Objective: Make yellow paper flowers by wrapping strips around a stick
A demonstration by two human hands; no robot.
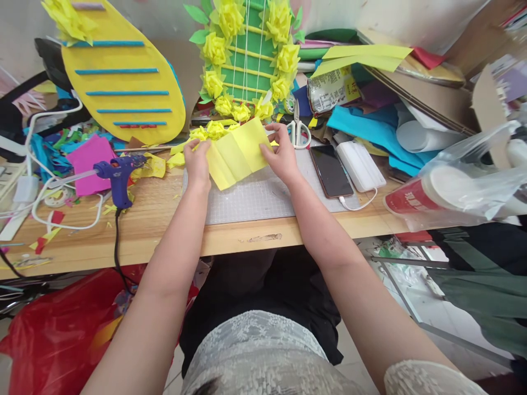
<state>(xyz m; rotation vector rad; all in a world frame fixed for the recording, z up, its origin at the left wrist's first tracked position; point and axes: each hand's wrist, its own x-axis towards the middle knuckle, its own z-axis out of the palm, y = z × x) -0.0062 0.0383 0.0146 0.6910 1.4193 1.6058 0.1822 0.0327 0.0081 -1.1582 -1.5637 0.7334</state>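
A yellow sheet of crepe paper (239, 153) with crease lines across it is held up over the grey cutting mat (251, 206). At its left edge my left hand (197, 162) pinches the paper. My right hand (281, 152) grips the opposite edge. Just behind the sheet lie several yellow paper flowers (214, 130). White-handled scissors (298, 131) rest past my right hand. Farther back stands a green panel (249, 52) with white strings, yellow strips and a border of yellow paper roses (214, 49).
A purple glue gun (119, 175) and pink paper (93, 164) are at left, near a yellow egg-shaped board (127, 82). At right lie a phone (331, 171), a white power bank (361, 166), blue paper (370, 134) and a bagged red cup (420, 195).
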